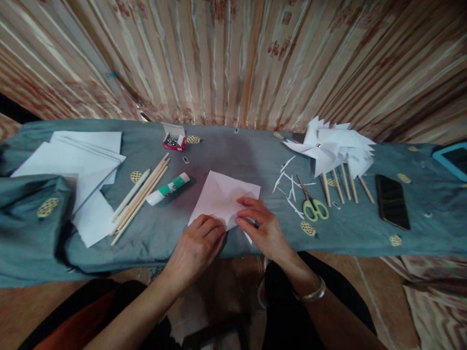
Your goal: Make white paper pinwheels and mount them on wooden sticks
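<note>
A squarish white sheet of paper [222, 194] lies on the cloth in front of me, with faint crease lines across it. At its near left edge, my left hand [199, 238] is closed with curled fingers, gripping the paper. My right hand [264, 226] rests on the right side of the sheet, fingers apart and the tips touching its surface. A small white corner shows beneath the right hand. To the left lies a glue stick [170, 188] with a green label. Green-handled scissors [314, 209] lie right of the sheet, beside thin paper scraps [292, 187].
White paper sheets [87, 150] lie at left, near several wooden sticks [142, 197] and a white pencil-like stick [131, 194]. A small red box [174, 142] holds metal pins. Paper pinwheels [339, 146] are piled at right, near a black phone [392, 201] and a blue-edged device [452, 158].
</note>
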Demonstrator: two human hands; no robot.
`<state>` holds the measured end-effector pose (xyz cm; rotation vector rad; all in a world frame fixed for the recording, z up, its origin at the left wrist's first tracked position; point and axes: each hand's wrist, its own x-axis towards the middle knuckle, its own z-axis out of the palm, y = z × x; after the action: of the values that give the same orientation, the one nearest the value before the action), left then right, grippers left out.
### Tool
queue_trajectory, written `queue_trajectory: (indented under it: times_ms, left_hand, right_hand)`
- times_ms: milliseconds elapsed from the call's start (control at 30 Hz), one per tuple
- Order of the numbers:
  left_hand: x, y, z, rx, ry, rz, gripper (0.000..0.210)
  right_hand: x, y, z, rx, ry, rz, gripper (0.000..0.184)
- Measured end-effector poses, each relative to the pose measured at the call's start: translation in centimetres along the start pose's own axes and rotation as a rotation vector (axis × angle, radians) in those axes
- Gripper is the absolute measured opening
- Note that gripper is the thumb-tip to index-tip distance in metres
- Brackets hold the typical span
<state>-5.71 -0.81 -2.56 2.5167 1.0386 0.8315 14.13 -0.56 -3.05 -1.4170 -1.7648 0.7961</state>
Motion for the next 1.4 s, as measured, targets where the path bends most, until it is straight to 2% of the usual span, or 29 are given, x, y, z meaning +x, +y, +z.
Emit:
queue_trajectory:
  times_ms: [100,267,600,900,1267,1400]
  left_hand:
    - [-0.1,0.1,0.0,-0.01,0.012,-0.032,0.014]
    - [-0.1,0.0,-0.2,-0.047,-0.027,-0.048,0.032]
    - [-0.2,-0.2,-0.1,-0.056,-0.065,-0.05,0.025]
    - [0.1,-0.1,-0.1,-0.079,-0.042,-0.051,0.023]
    - [0.1,-0.1,-0.2,-0.103,-0.063,-0.063,0.024]
    - [0.4,-0.1,-0.3,-0.096,-0.058,-0.052,0.024]
  right_hand:
    - [0.3,-0.3,0.3,-0.015,0.029,0.005,0.008]
    - [0.7,-0.6,0.5,-0.058,0.042,0.004,0.009]
    - [0.7,-1.0,0.9,-0.136,0.07,0.019,0.008]
    - [0.8,-1.2,1.0,-0.149,0.106,0.017,0.008]
    - [0.7,-1.0,1.1,-0.175,0.13,-0.024,0.006]
    - [0.4,-0.9,1.2,-0.22,0.133,-0.089,0.006]
